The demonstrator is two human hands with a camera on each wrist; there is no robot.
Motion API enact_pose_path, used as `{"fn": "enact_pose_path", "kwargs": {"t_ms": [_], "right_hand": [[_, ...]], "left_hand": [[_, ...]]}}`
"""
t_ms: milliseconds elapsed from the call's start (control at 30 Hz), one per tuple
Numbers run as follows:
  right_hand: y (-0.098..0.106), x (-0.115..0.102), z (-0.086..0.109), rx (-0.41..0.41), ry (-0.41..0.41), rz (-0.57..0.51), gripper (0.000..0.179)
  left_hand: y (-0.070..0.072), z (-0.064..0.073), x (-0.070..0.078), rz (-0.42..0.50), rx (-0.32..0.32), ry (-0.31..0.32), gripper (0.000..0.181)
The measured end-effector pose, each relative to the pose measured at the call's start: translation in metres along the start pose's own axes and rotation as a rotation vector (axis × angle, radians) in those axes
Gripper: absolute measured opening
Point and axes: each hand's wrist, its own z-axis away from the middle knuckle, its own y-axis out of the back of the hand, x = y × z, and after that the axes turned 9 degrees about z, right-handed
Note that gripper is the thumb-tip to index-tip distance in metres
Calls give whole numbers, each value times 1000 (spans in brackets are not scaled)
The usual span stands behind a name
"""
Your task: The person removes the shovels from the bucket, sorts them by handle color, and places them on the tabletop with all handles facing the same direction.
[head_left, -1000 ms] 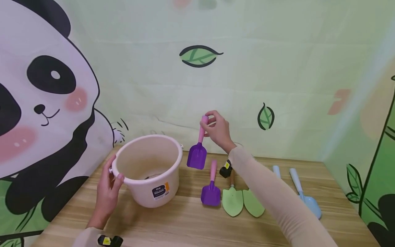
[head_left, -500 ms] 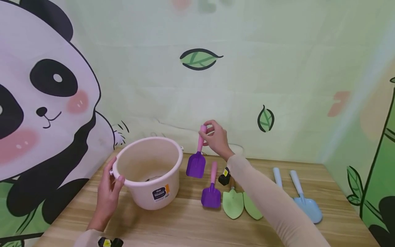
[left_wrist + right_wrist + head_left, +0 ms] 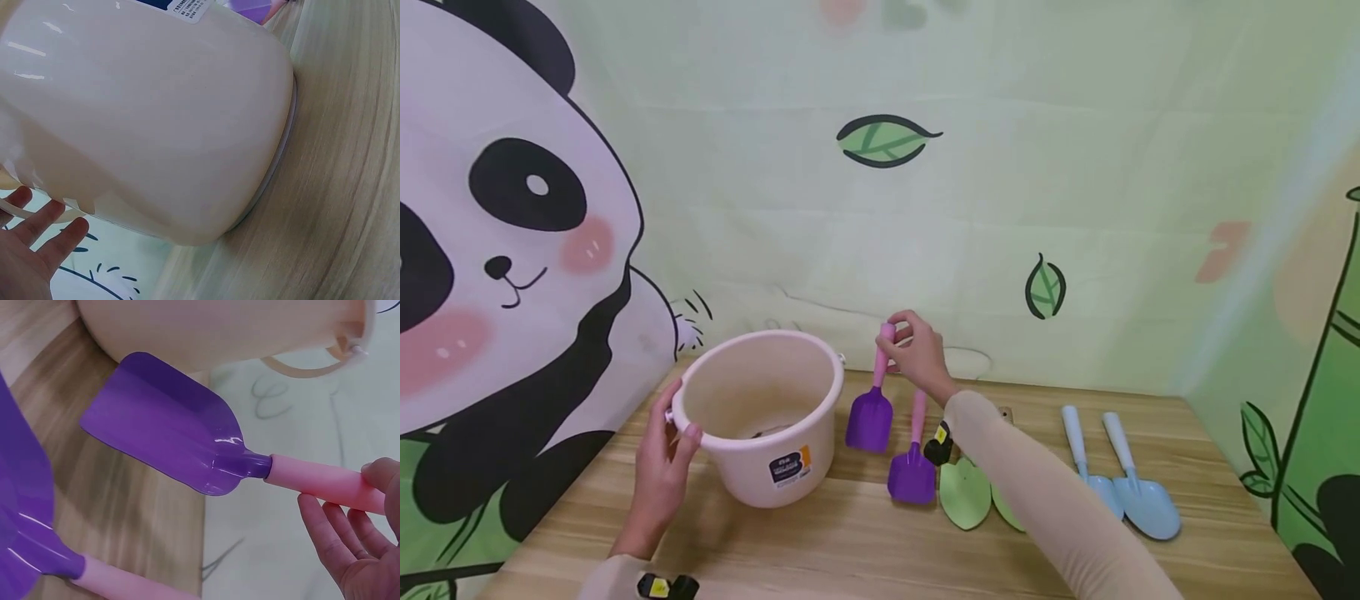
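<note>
A pale pink bucket (image 3: 737, 471) stands upright on the wooden table. My left hand (image 3: 662, 458) grips its left rim, thumb toward the front; in the left wrist view several fingers (image 3: 65, 240) show at the bucket's side. To the right of the bucket, my right hand (image 3: 921, 354) pinches the pink handle of a purple toy shovel (image 3: 870, 421) near its top end. That shovel hangs blade down, close over the table. Beside it lies a second purple shovel (image 3: 912, 479) with a pink handle, partly behind the right hand.
Right of the purple shovels lie two green trowels (image 3: 966, 496), partly hidden by the right sleeve (image 3: 1037, 483). Farther right are two light blue shovels (image 3: 1153, 508). A wall cloth (image 3: 955, 217) with a printed panda and leaves rises behind the table (image 3: 820, 550).
My right hand has lowered the purple shovel toward the table and drifted slightly left, closer to the bucket. The left hand has kept its place on the rim.
</note>
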Motion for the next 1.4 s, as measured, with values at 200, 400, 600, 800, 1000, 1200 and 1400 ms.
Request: {"fn": "enact_pose_path", "kwargs": {"t_ms": [200,400,600,800,1000,1200,1400], "right_hand": [[-7,7,6,-13,-22,-20,30],[-12,13,10,-37,-43,-31,30],[-14,18,14,-77,-65,-40,29],[-16,22,19,-124,-96,-42,29],[-16,21,24,-171,-141,-44,30],[-17,23,25,-210,-172,-37,31],[-18,28,25,-220,-187,-18,31]], "left_hand": [[0,-1,0,-13,-10,8,64],[0,-1,-1,-1,2,-13,65],[0,-1,1,-6,-2,-12,64],[1,0,1,-7,-4,-4,64],[1,0,0,-3,-9,-6,65],[0,1,1,-7,-15,3,64],[0,0,1,-6,-11,7,64]]}}
